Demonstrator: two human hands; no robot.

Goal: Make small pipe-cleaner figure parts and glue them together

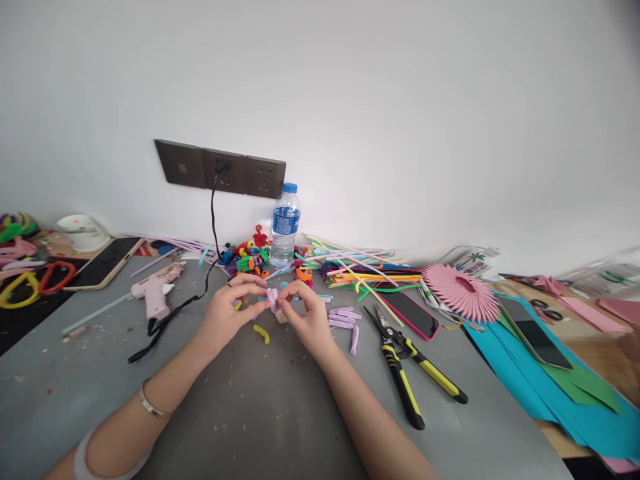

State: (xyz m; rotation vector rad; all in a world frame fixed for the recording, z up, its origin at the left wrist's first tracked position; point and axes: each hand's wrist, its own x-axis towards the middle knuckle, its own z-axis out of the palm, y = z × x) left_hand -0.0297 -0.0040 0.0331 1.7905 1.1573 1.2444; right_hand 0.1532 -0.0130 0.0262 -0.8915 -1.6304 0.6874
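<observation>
Between my two hands, above the grey mat (280, 420), is a small lilac piece of bent pipe cleaner (272, 298). My left hand (235, 303) pinches it from the left, thumb and forefinger together. From the other side my right hand (305, 310) grips it with thumb and forefinger; the fingers partly hide its shape. A short yellow pipe cleaner piece (261, 334) lies just below the hands. To the right of my right hand rest several folded lilac pipe cleaner pieces (343, 319), one of them (355, 340) set apart from the others.
A pink glue gun (153, 293) with a black cord lies left. Yellow-and-black pliers (407, 363) lie open at right, near a pink-edged phone (410, 313). Behind stand a water bottle (286, 227) and loose pipe cleaners (370, 267). Blue paper sheets (520, 367) cover the right side.
</observation>
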